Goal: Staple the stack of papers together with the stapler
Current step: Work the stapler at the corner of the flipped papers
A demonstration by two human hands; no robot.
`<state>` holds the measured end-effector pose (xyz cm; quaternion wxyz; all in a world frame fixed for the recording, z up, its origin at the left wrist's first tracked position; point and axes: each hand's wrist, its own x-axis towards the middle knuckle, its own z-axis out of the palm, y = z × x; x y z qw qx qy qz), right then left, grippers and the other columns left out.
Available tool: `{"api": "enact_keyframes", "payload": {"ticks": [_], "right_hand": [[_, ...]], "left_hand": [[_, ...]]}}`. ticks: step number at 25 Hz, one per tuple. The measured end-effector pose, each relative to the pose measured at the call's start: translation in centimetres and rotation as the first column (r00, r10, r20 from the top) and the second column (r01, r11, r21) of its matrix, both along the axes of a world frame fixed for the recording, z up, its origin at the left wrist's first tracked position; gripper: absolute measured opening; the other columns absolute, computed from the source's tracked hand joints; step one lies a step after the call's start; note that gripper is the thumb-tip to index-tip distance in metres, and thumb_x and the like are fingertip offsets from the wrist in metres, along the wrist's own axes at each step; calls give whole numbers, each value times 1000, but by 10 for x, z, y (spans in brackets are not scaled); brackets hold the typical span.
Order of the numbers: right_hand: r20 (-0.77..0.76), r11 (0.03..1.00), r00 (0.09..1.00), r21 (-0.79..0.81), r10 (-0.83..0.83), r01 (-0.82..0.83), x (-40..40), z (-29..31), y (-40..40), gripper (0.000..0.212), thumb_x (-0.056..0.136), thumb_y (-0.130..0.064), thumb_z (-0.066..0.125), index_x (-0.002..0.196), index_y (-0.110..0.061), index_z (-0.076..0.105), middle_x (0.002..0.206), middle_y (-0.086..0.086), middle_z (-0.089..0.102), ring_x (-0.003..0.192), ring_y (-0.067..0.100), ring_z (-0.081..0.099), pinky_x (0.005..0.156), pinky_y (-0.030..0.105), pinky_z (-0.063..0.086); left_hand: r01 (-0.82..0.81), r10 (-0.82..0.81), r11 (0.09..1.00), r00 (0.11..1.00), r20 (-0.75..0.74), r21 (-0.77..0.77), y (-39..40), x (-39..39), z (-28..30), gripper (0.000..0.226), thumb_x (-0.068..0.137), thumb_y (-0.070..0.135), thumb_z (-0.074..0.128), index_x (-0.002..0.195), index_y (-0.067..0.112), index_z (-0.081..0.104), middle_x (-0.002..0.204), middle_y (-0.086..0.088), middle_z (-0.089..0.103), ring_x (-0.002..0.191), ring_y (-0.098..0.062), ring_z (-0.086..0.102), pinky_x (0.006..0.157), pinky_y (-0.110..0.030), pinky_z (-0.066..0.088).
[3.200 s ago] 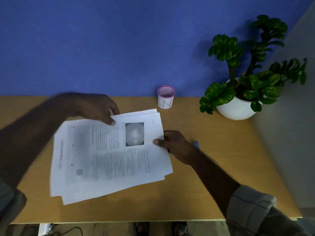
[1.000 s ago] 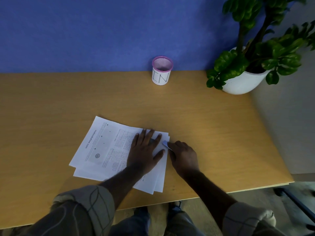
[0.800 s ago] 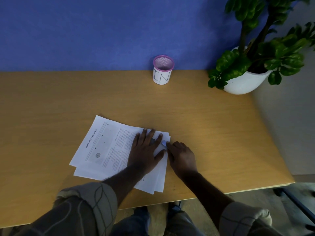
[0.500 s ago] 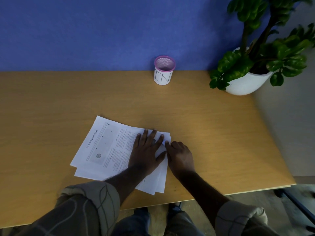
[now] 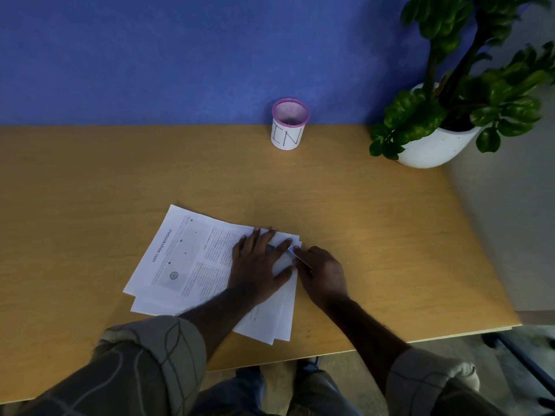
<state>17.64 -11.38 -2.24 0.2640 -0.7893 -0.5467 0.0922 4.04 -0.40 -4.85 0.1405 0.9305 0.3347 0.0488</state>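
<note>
Papers (image 5: 192, 259), a loosely fanned stack of printed sheets, lie flat on the wooden desk (image 5: 375, 235) in front of you, near its front edge and a little left of centre. The desk is the largest thing in view, backed by a blue wall (image 5: 180, 55). At the far right corner stands a leafy plant in a white pot (image 5: 432, 148); near the middle of the back edge sits a small white cup with a pink rim (image 5: 287, 127) (marked "IN"). Your left hand (image 5: 258, 265) lies flat, fingers spread, pressing down the right end of the sheets. Your right hand (image 5: 324, 274) is curled just beside it at the stack's far right corner, closed over a small blue stapler (image 5: 295, 253), of which only the tip shows.
</note>
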Motion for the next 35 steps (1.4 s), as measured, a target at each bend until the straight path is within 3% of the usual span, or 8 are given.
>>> {"api": "enact_keyframes", "payload": {"ticks": [9, 15, 20, 24, 29, 35], "right_hand": [[-131, 995, 989, 55, -72, 80, -7, 6, 1, 21, 95, -19, 59, 114, -17, 67, 101, 2, 72, 86, 11, 66, 73, 24, 53], [-100, 996, 993, 49, -64, 69, -5, 5, 2, 21, 96, -22, 56, 114, -16, 66, 102, 3, 72, 86, 12, 67, 73, 23, 53], [101, 999, 995, 23, 25, -28, -6, 2, 1, 32, 88, -22, 57, 118, -11, 65, 103, 7, 72, 89, 18, 69, 75, 29, 55], [165, 996, 982, -16, 93, -92, 2, 2, 0, 33, 87, -21, 58, 118, -12, 64, 104, 7, 71, 92, 20, 68, 77, 37, 57], [119, 998, 991, -15, 65, -64, 10, 5, -1, 31, 89, -21, 54, 117, -15, 65, 106, 4, 72, 95, 20, 66, 80, 36, 54], [55, 998, 998, -49, -24, 26, 32, 1, -7, 30, 91, -17, 63, 120, -21, 65, 110, -2, 71, 97, 15, 63, 81, 38, 51]], "left_hand": [[12, -12, 1000, 1000, 1, 12, -1, -2, 1, 68, 88, 70, 38, 148, 38, 37, 158, -2, 37, 146, -30, 31, 117, -53, 22], [15, -15, 1000, 1000, 0, 22, -1, -2, 1, 68, 88, 69, 39, 148, 37, 37, 158, -2, 37, 146, -31, 32, 117, -54, 23], [2, -2, 1000, 1000, 12, 14, -1, -1, -3, 67, 86, 70, 44, 145, 38, 38, 156, -3, 41, 143, -32, 37, 116, -56, 27], [0, 0, 1000, 1000, 5, 18, 0, 0, -1, 67, 86, 70, 46, 144, 38, 40, 155, -3, 42, 143, -31, 37, 115, -55, 28], [4, -4, 1000, 1000, 12, 23, -1, -1, 0, 68, 87, 69, 43, 147, 37, 38, 156, -3, 41, 143, -31, 37, 115, -56, 29], [-5, 5, 1000, 1000, 22, 29, -1, -2, 0, 73, 87, 70, 42, 149, 31, 38, 155, -2, 43, 143, -30, 37, 116, -54, 30]]}}
